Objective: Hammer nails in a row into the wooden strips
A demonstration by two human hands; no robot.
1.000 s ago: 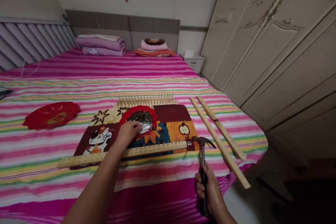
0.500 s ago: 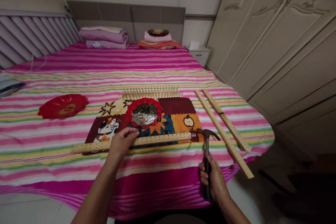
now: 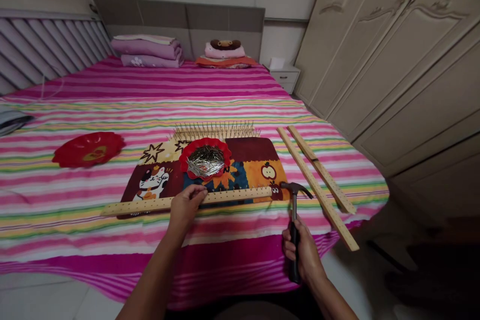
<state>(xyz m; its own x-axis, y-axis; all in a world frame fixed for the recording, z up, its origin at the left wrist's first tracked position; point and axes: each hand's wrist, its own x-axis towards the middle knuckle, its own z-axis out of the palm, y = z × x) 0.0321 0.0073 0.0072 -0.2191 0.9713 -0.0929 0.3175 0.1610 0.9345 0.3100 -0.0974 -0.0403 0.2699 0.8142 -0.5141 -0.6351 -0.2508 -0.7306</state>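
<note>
A long wooden strip (image 3: 150, 205) with a row of holes and nails along its right part lies across a colourful cartoon mat (image 3: 247, 172) on the striped bed. My left hand (image 3: 187, 205) rests on the strip's middle, fingers pinched together, probably on a nail too small to make out. Just behind it a red dish (image 3: 204, 161) is heaped with silver nails. My right hand (image 3: 305, 255) grips the black handle of a hammer (image 3: 294, 195), whose head hovers near the strip's right end.
A second nailed strip (image 3: 215, 131) lies behind the red dish. Two bare wooden strips (image 3: 318, 185) lie diagonally at the bed's right corner. A second red dish (image 3: 88, 147) sits at the left. Folded bedding is at the headboard, a wardrobe at the right.
My left hand has drawn back from the dish of nails and settled on the wooden strip. The right hand with the hammer has barely moved.
</note>
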